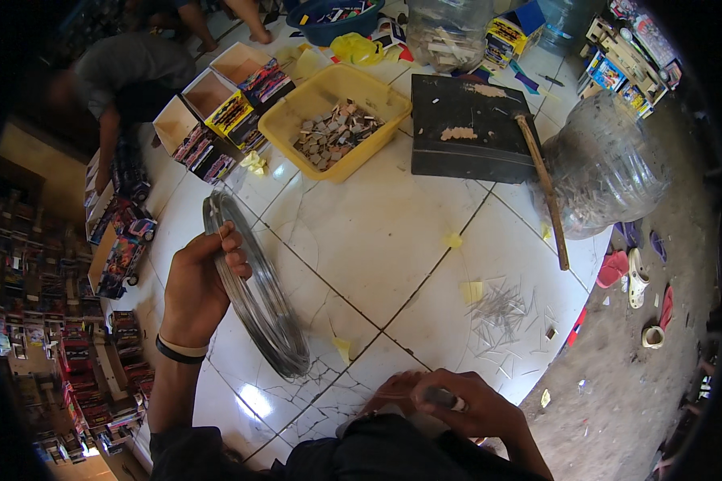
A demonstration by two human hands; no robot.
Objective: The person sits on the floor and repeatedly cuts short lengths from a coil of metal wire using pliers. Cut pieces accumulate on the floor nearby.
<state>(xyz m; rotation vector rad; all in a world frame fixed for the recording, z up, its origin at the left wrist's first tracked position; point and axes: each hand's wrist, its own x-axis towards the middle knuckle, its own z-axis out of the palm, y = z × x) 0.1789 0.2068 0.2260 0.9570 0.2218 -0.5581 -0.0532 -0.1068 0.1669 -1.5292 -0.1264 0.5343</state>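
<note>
My left hand [200,280] is closed on a coil of thin silvery wire [273,321], which stands tilted on its edge over the white tiles. Loose strands of wire arc out from the coil across the floor. Low in the view, close to my body, my right hand [473,401] is closed round a small dark-handled tool [444,398]; its working end is hidden. To the right of it, a scattered pile of short cut wire pieces [501,317] lies on the tiles beside a yellow paper scrap [472,292].
Ahead stand a yellow basin [277,128] of small flat pieces and a black box [457,156] with a hammer [541,184] leaning on it. A clear plastic container [610,168] is at right. Toy trucks [120,248] line the left, near another person [128,72]. Sandals [638,276] lie beyond the tile edge.
</note>
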